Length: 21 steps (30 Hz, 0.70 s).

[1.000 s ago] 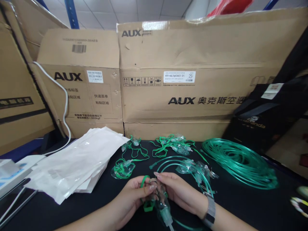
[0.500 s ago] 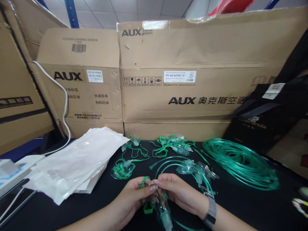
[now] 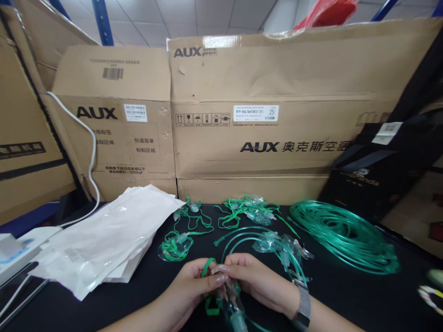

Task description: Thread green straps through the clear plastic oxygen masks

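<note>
Both hands meet at the front of the black table around a clear oxygen mask [image 3: 231, 300] with a pale green connector at its lower end. My left hand [image 3: 193, 285] pinches the mask's upper end between thumb and fingers, a green elastic strap [image 3: 208, 265] looped over the fingers. From the other side my right hand [image 3: 258, 279], with a metal-band watch at the wrist, grips the same end, thumbs nearly touching. The fingers hide that end of the mask. Beyond the right hand curve lengths of green tubing [image 3: 238, 234].
White pouches [image 3: 107, 235] lie stacked at left beside a power strip [image 3: 26, 249]. More masks with green straps [image 3: 251, 210] and one single mask [image 3: 175, 246] lie behind the hands. Coiled green tubing [image 3: 342, 235] sits at right. Cardboard boxes [image 3: 204, 157] wall off the back.
The hands keep their hold on the mask and have barely shifted, with slight finger movement. The whole view has moved a little with the head.
</note>
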Motion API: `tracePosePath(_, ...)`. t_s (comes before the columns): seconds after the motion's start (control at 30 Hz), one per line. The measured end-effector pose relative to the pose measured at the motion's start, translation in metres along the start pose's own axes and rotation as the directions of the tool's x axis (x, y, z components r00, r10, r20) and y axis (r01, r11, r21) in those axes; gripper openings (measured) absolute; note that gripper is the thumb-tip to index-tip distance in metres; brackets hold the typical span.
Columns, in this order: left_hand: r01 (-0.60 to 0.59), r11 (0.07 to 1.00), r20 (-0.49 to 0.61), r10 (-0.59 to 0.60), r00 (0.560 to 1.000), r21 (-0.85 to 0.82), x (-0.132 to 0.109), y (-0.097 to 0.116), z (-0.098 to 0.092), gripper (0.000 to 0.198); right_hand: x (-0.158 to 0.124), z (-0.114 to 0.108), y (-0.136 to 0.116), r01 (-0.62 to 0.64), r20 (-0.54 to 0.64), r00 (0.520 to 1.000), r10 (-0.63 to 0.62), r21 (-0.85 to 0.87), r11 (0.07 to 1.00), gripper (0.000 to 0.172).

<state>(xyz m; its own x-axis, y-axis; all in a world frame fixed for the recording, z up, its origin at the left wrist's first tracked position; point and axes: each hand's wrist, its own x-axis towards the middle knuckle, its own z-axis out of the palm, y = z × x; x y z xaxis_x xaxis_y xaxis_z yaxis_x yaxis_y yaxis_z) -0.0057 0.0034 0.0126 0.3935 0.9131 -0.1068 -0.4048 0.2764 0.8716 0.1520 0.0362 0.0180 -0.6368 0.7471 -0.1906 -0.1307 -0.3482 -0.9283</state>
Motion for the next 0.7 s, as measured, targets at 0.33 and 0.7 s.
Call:
tracePosePath(0.33, -0.010, 0.999, 0.004, 0.010, 1.000, 0.038, 0.0017, -0.0063, -0.0037, 0.019, 0.0035, -0.0030, 0.0060, 0.033, 0.041, 0.999, -0.033, -0.006, 0.999, 0.031)
tracePosePath(0.7, -0.036, 0.995, 0.008, 0.036, 0.999, 0.088, 0.0036, -0.0103, -0.0072, 0.019, 0.0026, -0.0027, 0.0058, 0.046, 0.030, 0.999, -0.044, -0.059, 0.997, 0.030)
